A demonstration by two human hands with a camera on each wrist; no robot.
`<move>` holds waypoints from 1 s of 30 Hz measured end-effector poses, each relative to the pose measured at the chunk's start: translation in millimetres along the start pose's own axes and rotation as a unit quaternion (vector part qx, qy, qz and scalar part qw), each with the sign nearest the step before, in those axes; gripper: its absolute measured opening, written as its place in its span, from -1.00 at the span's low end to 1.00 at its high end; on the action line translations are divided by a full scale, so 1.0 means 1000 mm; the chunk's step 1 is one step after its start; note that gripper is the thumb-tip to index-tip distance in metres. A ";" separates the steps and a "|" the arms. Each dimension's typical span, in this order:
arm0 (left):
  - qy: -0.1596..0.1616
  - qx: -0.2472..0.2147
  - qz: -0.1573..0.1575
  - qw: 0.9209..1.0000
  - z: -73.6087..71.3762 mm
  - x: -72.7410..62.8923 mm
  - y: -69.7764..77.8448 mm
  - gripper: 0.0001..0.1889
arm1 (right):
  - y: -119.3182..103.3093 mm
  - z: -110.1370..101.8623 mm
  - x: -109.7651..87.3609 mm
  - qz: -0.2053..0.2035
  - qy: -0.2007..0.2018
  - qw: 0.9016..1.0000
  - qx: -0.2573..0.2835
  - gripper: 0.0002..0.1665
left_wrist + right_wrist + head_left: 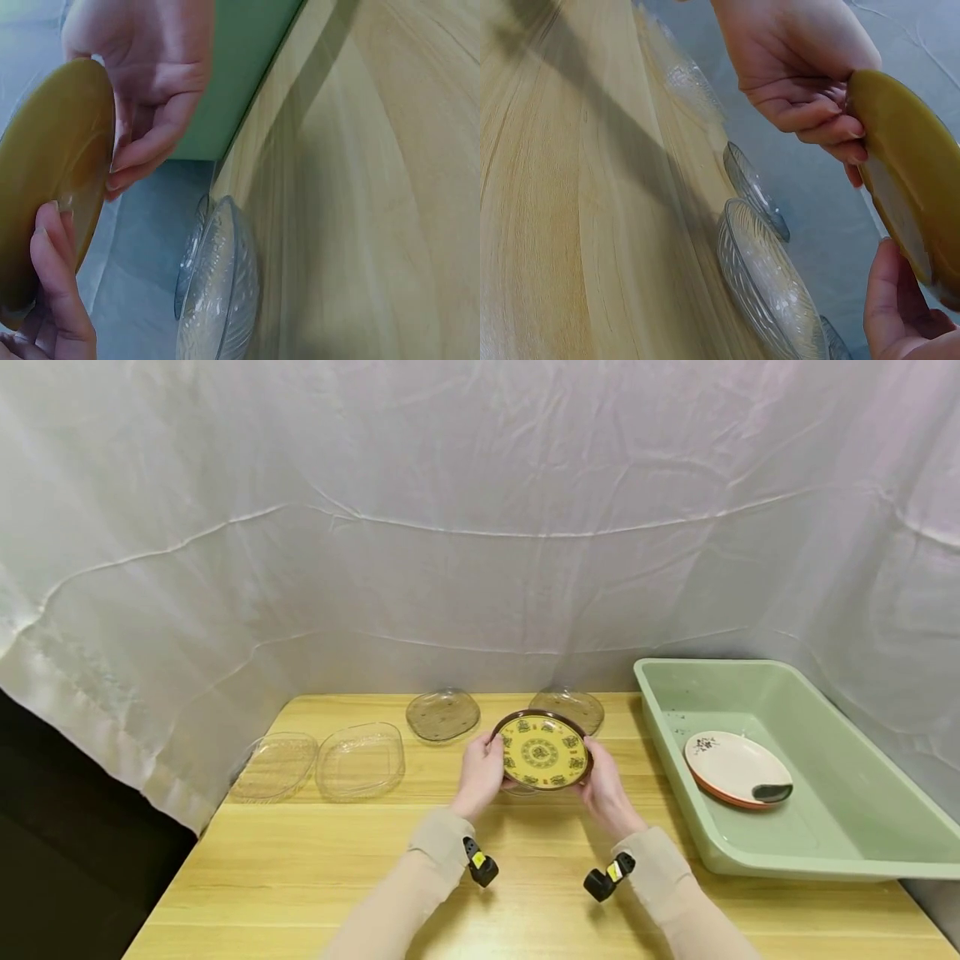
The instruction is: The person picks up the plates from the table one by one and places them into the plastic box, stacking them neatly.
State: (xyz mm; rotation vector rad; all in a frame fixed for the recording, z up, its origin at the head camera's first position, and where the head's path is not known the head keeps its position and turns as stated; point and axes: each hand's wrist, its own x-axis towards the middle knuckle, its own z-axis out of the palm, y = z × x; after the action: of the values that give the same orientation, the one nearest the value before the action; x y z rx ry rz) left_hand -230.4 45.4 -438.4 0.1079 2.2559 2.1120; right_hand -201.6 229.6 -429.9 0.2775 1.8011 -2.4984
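Note:
A round yellow plate (542, 753) with a dark brown rim and a ring of dark printed figures is held up above the table, its face tilted toward the head camera. My left hand (481, 770) grips its left edge and my right hand (602, 781) grips the right edge. Thumbs lie at the rim while fingers curl beneath. Both wrist views show the plate's plain mustard underside (919, 180), with fingertips of each hand against it. Under and behind the plate stands a clear ribbed glass dish (217, 292), mostly hidden in the head view.
A green tub (678, 810) at the right holds a cream plate (735, 767) with a dark patch, over an orange-red rim. Clear glass dishes stand at the left (360, 762) and far left (276, 767); smoky ones (442, 715) (570, 703) stand along the back by the grey curtain (480, 585).

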 end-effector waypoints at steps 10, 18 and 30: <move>-0.009 0.022 0.020 1.000 0.009 -0.004 -0.003 -0.64 | 0.002 0.000 0.001 -0.007 0.037 0.999 -0.001 -0.38; -0.020 0.031 0.024 0.999 0.010 -0.004 -0.011 -0.55 | 0.003 -0.003 0.000 0.001 0.051 0.998 -0.027 -0.36; -0.041 0.054 0.027 0.997 0.005 -0.006 -0.018 -0.55 | 0.006 -0.008 -0.001 0.011 0.056 0.998 -0.038 -0.34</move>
State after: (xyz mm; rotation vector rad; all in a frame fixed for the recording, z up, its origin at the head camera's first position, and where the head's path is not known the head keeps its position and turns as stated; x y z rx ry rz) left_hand -224.6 49.3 -456.5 0.2571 2.3431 1.9704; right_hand -198.8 235.0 -437.9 0.4379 1.9175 -2.4391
